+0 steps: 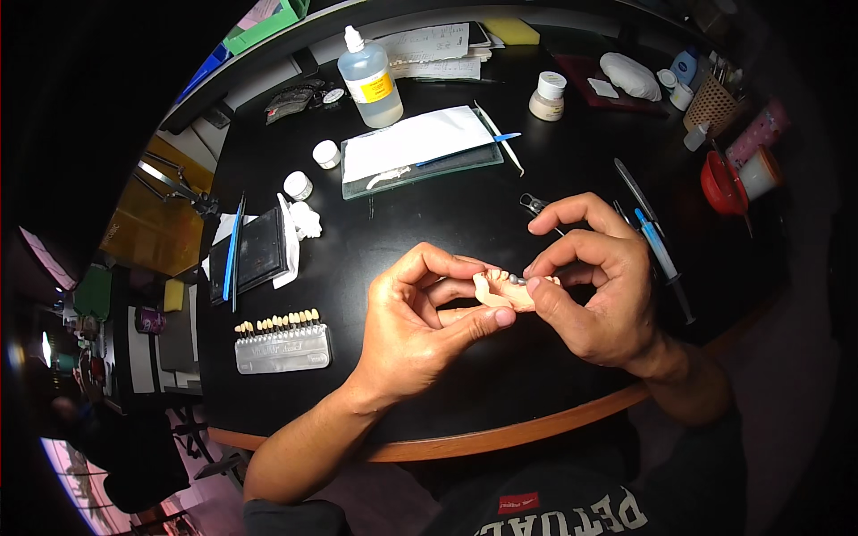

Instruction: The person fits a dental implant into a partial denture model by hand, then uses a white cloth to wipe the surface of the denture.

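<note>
A peach-coloured dental model (pixel 498 295), a jaw arch with teeth, is held up above the near part of the black table. My left hand (pixel 407 326) is closed on its left end, thumb in front and fingers behind. On the tooth row sits a small grey metal-looking piece (pixel 514 280). The thumb and index finger of my right hand (pixel 601 299) close on the model's right side, right by that grey piece. My right hand's upper fingers are bent and raised off it. Part of the model's right end is hidden by my right hand.
A tooth shade guide (pixel 283 348) lies left of my hands. Ahead are a glass slab (pixel 429 179) with white paper, small jars (pixel 326 154) and a large clear bottle (pixel 371 89). Right of my hands lie a blue-tipped syringe (pixel 660 248) and a red bowl (pixel 722 185).
</note>
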Demonstrator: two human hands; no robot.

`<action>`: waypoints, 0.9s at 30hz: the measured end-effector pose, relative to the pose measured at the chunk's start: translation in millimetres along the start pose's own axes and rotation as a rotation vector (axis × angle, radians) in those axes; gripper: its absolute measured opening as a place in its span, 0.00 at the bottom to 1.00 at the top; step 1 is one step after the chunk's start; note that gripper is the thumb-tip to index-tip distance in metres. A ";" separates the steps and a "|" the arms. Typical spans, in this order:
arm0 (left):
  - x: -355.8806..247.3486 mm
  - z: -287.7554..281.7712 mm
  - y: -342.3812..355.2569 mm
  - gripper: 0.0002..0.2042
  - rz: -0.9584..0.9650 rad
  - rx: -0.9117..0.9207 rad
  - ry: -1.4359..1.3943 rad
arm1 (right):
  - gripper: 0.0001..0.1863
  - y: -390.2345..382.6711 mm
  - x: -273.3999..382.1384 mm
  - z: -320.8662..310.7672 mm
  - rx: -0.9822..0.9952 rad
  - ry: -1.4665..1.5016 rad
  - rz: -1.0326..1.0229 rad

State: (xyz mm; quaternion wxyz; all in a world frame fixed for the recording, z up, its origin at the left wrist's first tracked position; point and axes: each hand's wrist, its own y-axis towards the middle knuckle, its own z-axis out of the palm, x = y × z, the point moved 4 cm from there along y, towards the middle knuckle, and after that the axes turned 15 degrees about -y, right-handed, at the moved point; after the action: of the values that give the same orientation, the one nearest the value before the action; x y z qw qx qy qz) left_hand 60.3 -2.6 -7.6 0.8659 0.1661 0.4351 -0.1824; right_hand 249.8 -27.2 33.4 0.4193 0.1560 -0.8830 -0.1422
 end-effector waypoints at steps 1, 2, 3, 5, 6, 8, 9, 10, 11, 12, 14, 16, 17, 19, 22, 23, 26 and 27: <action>0.0 0.3 0.3 0.19 -0.010 0.006 0.000 | 0.03 0.3 -0.7 0.1 -0.040 0.018 0.019; 0.1 0.4 0.4 0.19 -0.019 0.012 -0.001 | 0.04 0.6 -1.1 -0.2 -0.079 0.037 0.037; 0.2 0.1 0.7 0.19 -0.019 0.011 -0.001 | 0.04 0.7 -0.8 0.5 -0.078 0.037 0.037; 0.0 -0.2 1.1 0.17 -0.008 0.010 -0.023 | 0.04 0.6 -0.8 1.1 -0.086 0.064 0.045; 0.0 -0.4 0.9 0.17 -0.008 0.009 -0.023 | 0.04 0.8 -0.5 1.1 -0.085 0.064 0.045; 0.1 -0.9 0.6 0.17 -0.013 0.001 -0.024 | 0.03 1.2 0.1 1.2 -0.072 0.073 0.047; 0.1 -1.0 0.5 0.17 -0.013 0.001 -0.024 | 0.03 1.3 -0.6 0.9 -0.072 0.073 0.047; -0.1 -1.2 0.5 0.17 -0.010 -0.001 -0.027 | 0.04 1.4 -0.5 1.2 -0.041 0.070 0.015; -0.4 -0.8 0.8 0.17 -0.006 -0.001 -0.030 | 0.05 1.4 0.4 1.3 -0.011 0.066 -0.018; -0.7 -0.5 1.0 0.17 -0.005 0.001 -0.031 | 0.05 1.3 1.0 0.6 -0.011 0.064 -0.018; -1.3 -0.8 1.0 0.17 -0.009 -0.015 -0.026 | 0.08 1.2 1.7 -1.7 -0.045 0.154 -0.009; -1.9 -0.9 0.6 0.17 -0.005 -0.018 -0.025 | 0.09 0.7 0.1 -0.8 -0.035 0.158 -0.032; -2.0 -0.9 0.6 0.17 -0.002 -0.018 -0.027 | 0.11 0.5 0.2 -0.4 -0.026 0.161 -0.054; -1.8 -1.4 0.7 0.17 0.001 -0.011 -0.021 | 0.11 0.4 0.6 -0.4 -0.018 0.168 -0.048; -2.0 -1.4 0.9 0.17 0.002 -0.001 -0.015 | 0.12 0.2 0.2 -1.4 -0.001 0.154 -0.045; -2.0 -1.4 0.8 0.17 -0.001 -0.001 -0.012 | 0.12 0.1 -0.1 -1.4 0.010 0.136 -0.047; -2.1 -1.5 0.5 0.17 -0.004 -0.007 -0.003 | 0.12 0.7 1.0 -2.2 0.016 0.131 -0.044; -2.0 -1.6 0.5 0.17 -0.004 -0.007 -0.003 | 0.12 0.7 0.8 -2.0 0.016 0.131 -0.045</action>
State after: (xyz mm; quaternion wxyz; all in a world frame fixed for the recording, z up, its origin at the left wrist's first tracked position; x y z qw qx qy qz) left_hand 58.3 -1.1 -6.8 0.8667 0.1621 0.4348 -0.1828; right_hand 250.8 -27.2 35.5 0.4718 0.1879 -0.8509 -0.1340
